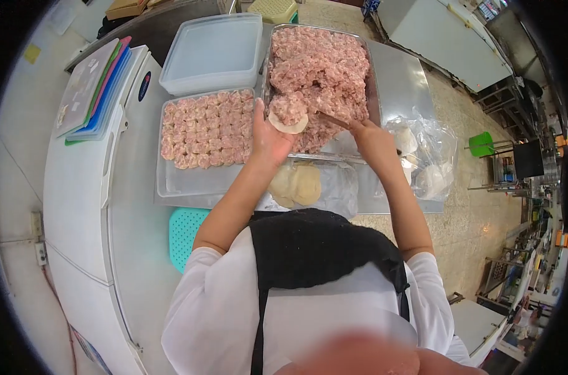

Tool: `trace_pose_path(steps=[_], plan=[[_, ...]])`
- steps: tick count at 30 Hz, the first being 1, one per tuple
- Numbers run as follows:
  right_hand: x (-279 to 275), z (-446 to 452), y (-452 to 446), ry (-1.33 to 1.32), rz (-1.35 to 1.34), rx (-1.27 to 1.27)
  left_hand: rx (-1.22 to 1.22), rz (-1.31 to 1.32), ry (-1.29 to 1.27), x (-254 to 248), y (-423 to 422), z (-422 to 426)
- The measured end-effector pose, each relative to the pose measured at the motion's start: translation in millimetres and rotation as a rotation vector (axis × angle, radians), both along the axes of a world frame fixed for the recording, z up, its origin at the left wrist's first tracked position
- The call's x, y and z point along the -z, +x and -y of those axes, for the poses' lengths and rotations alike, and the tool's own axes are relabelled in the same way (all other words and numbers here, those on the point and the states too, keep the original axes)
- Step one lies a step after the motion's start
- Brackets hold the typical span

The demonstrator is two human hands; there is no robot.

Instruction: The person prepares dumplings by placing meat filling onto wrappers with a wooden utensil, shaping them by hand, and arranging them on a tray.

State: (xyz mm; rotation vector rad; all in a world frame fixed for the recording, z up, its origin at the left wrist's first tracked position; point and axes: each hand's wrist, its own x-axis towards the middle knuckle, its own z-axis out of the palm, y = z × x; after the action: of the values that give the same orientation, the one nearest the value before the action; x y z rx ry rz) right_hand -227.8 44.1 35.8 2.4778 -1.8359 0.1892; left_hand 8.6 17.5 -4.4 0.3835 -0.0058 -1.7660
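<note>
On my left hand rests a round dough wrapper topped with a lump of minced meat, above the near left part of a metal tray heaped with pink mince. My right hand is closed on the handle of a flat tool, whose tip reaches to the mince beside the wrapper. Left of my left hand, a clear tray holds rows of filled dumplings. Nearer my body, a stack of pale wrappers lies on plastic.
Stacked clear containers stand behind the dumplings. Plastic bags with pale contents lie at the table's right. Coloured boards sit on a white freezer at left. A turquoise stool is below the table's left edge.
</note>
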Motion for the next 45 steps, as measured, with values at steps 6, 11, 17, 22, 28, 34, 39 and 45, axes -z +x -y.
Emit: trace_pose_path(steps=[6, 11, 17, 22, 28, 34, 39, 45], plan=[[34.1, -2.1, 21.4, -0.061, 0.210, -0.087, 0.062, 0.073, -0.011, -4.8, 3.9, 1.0], [-8.7, -13.9, 9.9, 0.122, 0.057, 0.031, 0.081, 0.083, -0.003, 5.2, 13.8, 4.8], [-22.1, -24.8, 24.1, 0.103, 0.170, -0.099, 0.062, 0.109, 0.052, -16.3, -9.8, 3.2], [-48.5, -28.1, 15.7, 0.007, 0.177, -0.231, 0.023, 0.156, 0.059, -10.9, -20.0, 9.0], [-52.9, 1.9, -26.9, 0.046, 0.636, -0.382, 0.037, 0.232, -0.178, -32.8, -36.7, -5.5], [-72.8, 8.9, -65.4, 0.552, 0.684, -0.249, -0.016, 1.552, -0.833, -58.9, -44.8, -10.7], [-67.6, 3.4, -80.2, 0.482, 0.747, -0.472, 0.263, 1.578, -0.941, -70.2, -55.8, -13.1], [-18.6, 42.8, -90.5, 0.471, 0.628, -0.605, 0.499, 1.929, -0.840, -73.8, -62.5, -20.1]])
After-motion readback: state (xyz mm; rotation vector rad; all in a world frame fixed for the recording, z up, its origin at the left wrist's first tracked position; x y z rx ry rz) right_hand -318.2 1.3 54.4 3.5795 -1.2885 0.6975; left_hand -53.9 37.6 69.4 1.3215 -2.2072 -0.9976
